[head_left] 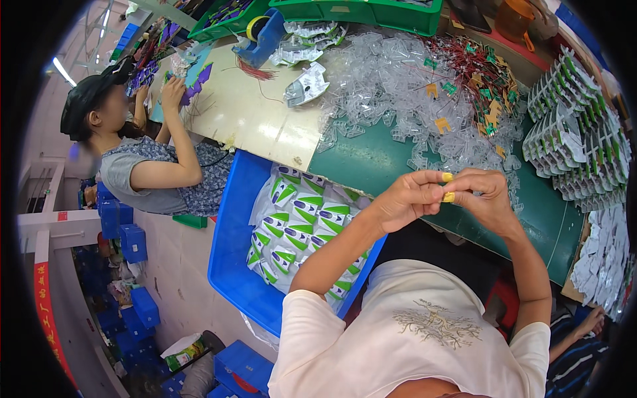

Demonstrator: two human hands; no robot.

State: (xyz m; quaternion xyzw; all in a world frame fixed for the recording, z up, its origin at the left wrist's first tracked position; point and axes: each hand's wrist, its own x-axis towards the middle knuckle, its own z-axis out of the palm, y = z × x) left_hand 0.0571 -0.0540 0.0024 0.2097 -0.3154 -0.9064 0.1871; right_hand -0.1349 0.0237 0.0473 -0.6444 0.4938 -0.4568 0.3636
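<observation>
My left hand point(410, 198) and my right hand point(483, 191) meet above the near edge of the green work mat point(371, 157). Both are closed in a pinch, fingertips almost touching. Small yellow patches, one at an upper fingertip point(447, 177) and one at a lower point(449, 197), show where they meet; they look like finger covers or tape. Anything held between the fingers is too small or hidden to make out. Just beyond lies a wide heap of clear plastic pieces point(391, 79). Red wires with green and orange parts point(488, 79) lie on the heap's right side.
A blue bin point(232, 278) of bagged white-and-green pieces stands left of my arms. White-and-green housings point(570, 139) are stacked at the right. A blue tape dispenser point(265, 40) and green trays point(358, 10) sit at the back. A co-worker point(149, 159) works at the left.
</observation>
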